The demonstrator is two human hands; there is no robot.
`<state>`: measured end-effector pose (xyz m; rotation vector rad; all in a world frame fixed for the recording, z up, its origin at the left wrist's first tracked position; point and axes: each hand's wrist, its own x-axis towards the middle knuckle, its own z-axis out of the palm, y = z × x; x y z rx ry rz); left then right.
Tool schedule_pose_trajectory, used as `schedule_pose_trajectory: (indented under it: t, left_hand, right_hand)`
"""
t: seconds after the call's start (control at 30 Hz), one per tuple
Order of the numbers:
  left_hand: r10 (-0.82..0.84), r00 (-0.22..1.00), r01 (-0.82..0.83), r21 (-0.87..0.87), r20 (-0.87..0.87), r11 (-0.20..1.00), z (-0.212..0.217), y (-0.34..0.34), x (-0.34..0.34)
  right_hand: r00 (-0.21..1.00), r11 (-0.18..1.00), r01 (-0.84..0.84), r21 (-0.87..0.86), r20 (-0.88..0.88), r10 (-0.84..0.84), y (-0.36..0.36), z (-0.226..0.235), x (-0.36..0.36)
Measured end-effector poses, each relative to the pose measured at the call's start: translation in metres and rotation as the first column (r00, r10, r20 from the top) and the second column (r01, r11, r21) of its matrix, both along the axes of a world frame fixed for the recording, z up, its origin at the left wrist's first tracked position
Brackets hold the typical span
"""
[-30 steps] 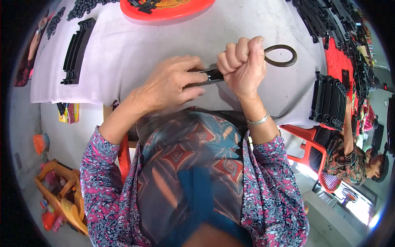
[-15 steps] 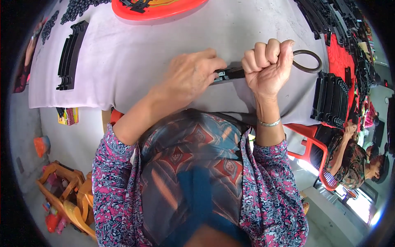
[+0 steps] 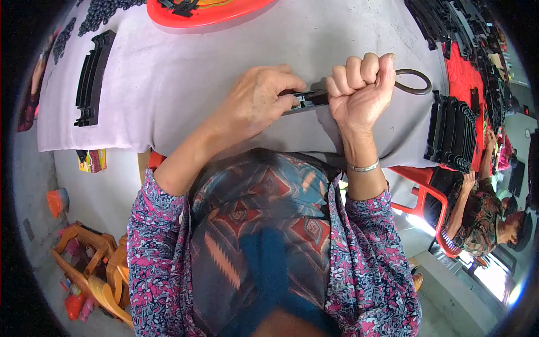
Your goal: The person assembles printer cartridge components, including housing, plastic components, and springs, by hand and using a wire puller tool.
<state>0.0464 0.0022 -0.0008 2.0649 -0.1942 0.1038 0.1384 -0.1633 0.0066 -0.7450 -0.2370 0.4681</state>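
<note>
My right hand [image 3: 361,90] is closed in a fist, palm side up, around a dark tool with a loop handle [image 3: 413,82]. The loop sticks out past the thumb, and the tool's other end points left toward my left hand [image 3: 258,94]. That hand's thumb and fingers pinch a small black plastic part [image 3: 301,101] with a light, shiny spot, right by the tool's end. My fingers cover most of the part and the tool's middle, so whether the two touch is hard to tell. Both hands are just above the grey cloth [image 3: 224,48] on the table.
A red tray [image 3: 210,19] with small black pieces is at the far side. Long black ribbed parts [image 3: 92,78] lie at left, near dark beads [image 3: 104,16]. Stacked black parts [image 3: 451,132] stand at right, before a seated co-worker [image 3: 480,216] and a red chair [image 3: 418,185].
The view has shifted slightly. My hands keep nearly the same grip, the left one turned a little. The co-worker's hands at right have moved to the black parts.
</note>
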Motion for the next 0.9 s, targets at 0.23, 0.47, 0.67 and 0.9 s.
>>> schedule_pose_trajectory:
  t: [0.23,0.47,0.67,0.9]
  left_hand:
    - [0.008,1.0,-0.008,-0.023,-0.011,1.0,-0.0023,-0.0002,0.0003]
    - [0.02,1.0,-0.02,-0.028,0.008,0.999,-0.004,-0.001,0.0014]
    - [0.004,1.0,-0.004,-0.036,0.006,0.999,-0.0034,-0.0008,0.0014]
    - [0.009,0.999,-0.011,-0.069,-0.037,0.998,-0.0006,-0.0017,0.0021]
  right_hand:
    - [0.997,0.999,0.051,-0.007,-0.057,-0.051,0.0029,0.0033,-0.0019]
    - [0.995,0.995,0.089,-0.037,-0.031,-0.09,0.0021,0.0007,-0.003]
    - [0.993,0.993,0.113,-0.044,-0.027,-0.115,0.0027,0.0014,-0.0025]
    - [0.993,0.987,0.115,-0.111,-0.004,-0.116,0.0039,0.0013,-0.0024]
